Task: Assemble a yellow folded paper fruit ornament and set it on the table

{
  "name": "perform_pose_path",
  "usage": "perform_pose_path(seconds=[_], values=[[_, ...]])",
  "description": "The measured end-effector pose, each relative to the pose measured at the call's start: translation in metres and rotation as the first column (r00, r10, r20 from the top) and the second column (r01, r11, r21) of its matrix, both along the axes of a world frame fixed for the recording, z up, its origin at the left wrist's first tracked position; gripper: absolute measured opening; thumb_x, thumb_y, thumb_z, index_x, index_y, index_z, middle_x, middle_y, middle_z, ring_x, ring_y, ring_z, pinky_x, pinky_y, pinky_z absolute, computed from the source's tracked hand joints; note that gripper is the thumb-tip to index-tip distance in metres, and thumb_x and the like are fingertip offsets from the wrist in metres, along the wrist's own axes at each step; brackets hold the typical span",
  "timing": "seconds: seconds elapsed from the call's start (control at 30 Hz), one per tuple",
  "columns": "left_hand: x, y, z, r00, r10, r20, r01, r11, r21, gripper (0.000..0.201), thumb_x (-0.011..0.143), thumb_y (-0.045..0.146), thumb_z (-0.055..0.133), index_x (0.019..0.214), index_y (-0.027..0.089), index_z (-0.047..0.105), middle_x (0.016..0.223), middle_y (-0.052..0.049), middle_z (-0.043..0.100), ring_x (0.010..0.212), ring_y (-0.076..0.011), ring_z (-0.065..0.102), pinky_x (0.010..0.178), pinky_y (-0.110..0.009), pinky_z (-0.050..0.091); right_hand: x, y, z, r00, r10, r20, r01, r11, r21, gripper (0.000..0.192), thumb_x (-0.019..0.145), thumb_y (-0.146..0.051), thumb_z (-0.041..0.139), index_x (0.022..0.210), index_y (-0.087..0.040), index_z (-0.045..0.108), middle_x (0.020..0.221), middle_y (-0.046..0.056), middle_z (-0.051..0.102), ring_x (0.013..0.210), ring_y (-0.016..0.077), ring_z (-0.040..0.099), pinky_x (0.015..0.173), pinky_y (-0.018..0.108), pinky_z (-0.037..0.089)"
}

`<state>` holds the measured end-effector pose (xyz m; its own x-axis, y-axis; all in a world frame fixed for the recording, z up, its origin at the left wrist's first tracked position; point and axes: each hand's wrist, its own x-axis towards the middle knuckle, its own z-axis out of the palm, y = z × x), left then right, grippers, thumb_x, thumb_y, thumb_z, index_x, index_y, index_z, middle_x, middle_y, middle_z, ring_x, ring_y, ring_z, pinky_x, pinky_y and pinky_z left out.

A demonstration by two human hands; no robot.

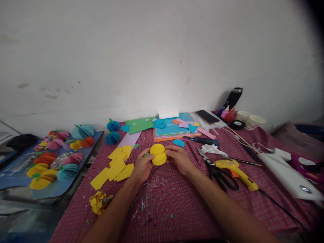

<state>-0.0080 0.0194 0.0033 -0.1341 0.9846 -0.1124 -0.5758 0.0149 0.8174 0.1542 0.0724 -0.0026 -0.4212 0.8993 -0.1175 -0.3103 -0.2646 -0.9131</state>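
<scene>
- Left hand [143, 166] and right hand [180, 159] pinch the yellow paper piece [158, 155], one each side.
- It is between the desk [182, 209]'s left and right edges.
- Yellow sheets [116, 168] lie near the left edge.

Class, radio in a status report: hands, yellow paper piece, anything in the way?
Left hand, right hand both gripping yellow paper piece; two rounded lobes showing. Scraps on cloth; scissors, glue gun beside right forearm.
</scene>
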Motion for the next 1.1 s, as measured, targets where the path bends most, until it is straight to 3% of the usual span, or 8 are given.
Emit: perform_pose_path(seconds=[0.23, 0.57, 0.83, 1.1], values=[[0.001, -0.001, -0.003, 0.999, -0.003, -0.053, 0.004, 1.0, 0.02, 0.04, 0.065, 0.014, 0.077, 0.103, 0.013, 0.067, 0.097, -0.007, 0.074, 0.089, -0.0206, 0.07, 0.083, -0.033, 0.054, 0.0, 0.0, -0.001, 1.0, 0.019, 0.023, -0.02, 0.999, 0.028, 0.028, 0.063, -0.026, 0.076, 0.089, -0.017, 0.071, 0.084, 0.002, 0.07, 0.067, 0.0152, 0.061, 0.06, 0.027, 0.046], [0.005, 0.002, -0.011, 0.986, 0.03, -0.161, -0.024, 0.999, 0.038, 0.045, 0.062, 0.017, 0.084, 0.104, 0.014, 0.066, 0.094, -0.006, 0.075, 0.083, -0.0191, 0.07, 0.079, -0.031, 0.054, -0.006, -0.001, -0.007, 0.974, -0.06, 0.22, 0.025, 0.987, 0.156, 0.025, 0.062, -0.033, 0.075, 0.075, -0.016, 0.062, 0.068, -0.002, 0.062, 0.055, 0.0105, 0.048, 0.053, 0.024, 0.036], [0.004, 0.002, -0.013, 0.983, 0.042, -0.177, -0.038, 0.999, 0.027, 0.044, 0.062, 0.02, 0.085, 0.101, 0.014, 0.067, 0.091, -0.006, 0.075, 0.079, -0.0187, 0.07, 0.077, -0.031, 0.054, -0.005, -0.004, -0.005, 0.976, -0.034, 0.216, -0.012, 0.978, 0.208, 0.028, 0.068, -0.04, 0.073, 0.073, -0.016, 0.059, 0.065, -0.003, 0.057, 0.056, 0.0104, 0.047, 0.054, 0.024, 0.035], [0.003, 0.003, -0.019, 0.979, 0.049, -0.2, -0.04, 0.998, 0.047, 0.048, 0.063, 0.024, 0.085, 0.105, 0.014, 0.065, 0.094, -0.008, 0.074, 0.082, -0.0198, 0.07, 0.077, -0.032, 0.055, -0.006, -0.002, -0.01, 0.956, -0.089, 0.281, 0.002, 0.955, 0.297, 0.029, 0.072, -0.043, 0.071, 0.07, -0.017, 0.059, 0.065, -0.003, 0.056, 0.058, 0.0113, 0.047, 0.055, 0.024, 0.038]])
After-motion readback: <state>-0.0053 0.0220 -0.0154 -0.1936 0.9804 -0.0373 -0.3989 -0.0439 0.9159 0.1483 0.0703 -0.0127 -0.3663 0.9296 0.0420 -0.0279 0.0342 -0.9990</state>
